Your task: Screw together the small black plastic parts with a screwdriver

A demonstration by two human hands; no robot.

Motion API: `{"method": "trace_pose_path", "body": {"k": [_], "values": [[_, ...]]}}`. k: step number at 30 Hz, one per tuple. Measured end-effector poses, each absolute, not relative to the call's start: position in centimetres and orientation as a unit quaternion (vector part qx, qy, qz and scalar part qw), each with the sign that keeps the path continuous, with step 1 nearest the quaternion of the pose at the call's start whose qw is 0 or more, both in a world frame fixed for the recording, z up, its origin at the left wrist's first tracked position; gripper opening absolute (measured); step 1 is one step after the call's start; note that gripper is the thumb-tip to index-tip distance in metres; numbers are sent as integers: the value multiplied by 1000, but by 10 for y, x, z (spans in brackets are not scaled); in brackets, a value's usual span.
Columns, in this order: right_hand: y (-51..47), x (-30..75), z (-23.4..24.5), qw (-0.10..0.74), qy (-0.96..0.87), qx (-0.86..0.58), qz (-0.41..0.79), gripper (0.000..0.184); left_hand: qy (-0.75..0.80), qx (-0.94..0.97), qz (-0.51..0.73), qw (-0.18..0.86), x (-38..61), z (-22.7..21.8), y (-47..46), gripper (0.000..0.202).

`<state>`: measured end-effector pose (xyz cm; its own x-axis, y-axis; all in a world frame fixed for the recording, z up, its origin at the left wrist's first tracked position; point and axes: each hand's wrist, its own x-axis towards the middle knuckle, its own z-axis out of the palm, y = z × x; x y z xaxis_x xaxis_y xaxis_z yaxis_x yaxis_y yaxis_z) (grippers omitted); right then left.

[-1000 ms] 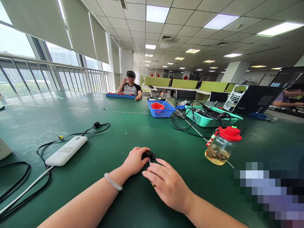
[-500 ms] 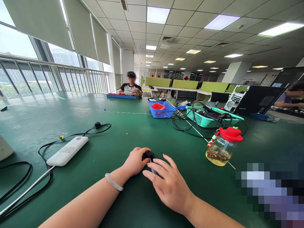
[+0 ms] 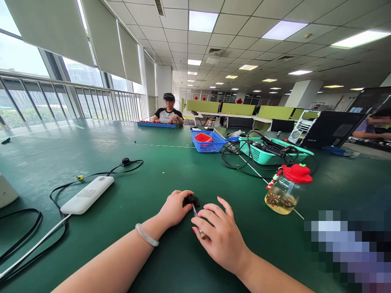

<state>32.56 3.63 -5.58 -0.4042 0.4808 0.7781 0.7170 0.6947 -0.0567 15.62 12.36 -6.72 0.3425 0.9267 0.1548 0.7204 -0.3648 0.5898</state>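
On the green table, my left hand [image 3: 175,208] is closed round a small black part [image 3: 191,200] whose exact kind I cannot make out. A pale bracelet circles my left wrist. My right hand [image 3: 220,232] pinches a small screwdriver [image 3: 196,211] between thumb and fingers, its other fingers lifted. The screwdriver's thin metal shaft slants up to the black part, with its tip at or close to that part. Its brownish handle end [image 3: 203,235] shows below my fingers.
A white power bank [image 3: 87,195] with cables lies left, near a small black camera-like piece [image 3: 125,161]. To the right stands a red-lidded bottle [image 3: 281,201]. Beyond are a blue basket [image 3: 209,147], a teal basket [image 3: 265,157] with cables, and a person [image 3: 168,112] across the table.
My right fingers have closed in on the screwdriver, and the hand has shifted slightly right. The handle end now shows below them. My left hand stays put on the black part.
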Motion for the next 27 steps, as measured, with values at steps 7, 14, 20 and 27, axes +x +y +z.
{"method": "trace_pose_path", "body": {"k": [7, 14, 20, 27], "values": [[38, 328, -59, 402, -837, -338, -153, 25, 522, 792, 236, 210, 157, -66, 123, 44], [38, 329, -61, 390, -847, -327, -153, 28, 523, 791, 235, 214, 157, -65, 123, 43], [38, 330, -62, 385, -848, -322, -166, 23, 516, 796, 239, 210, 158, -62, 122, 42], [38, 330, -64, 392, -849, -318, -158, 20, 508, 804, 241, 193, 158, -61, 122, 40]]}}
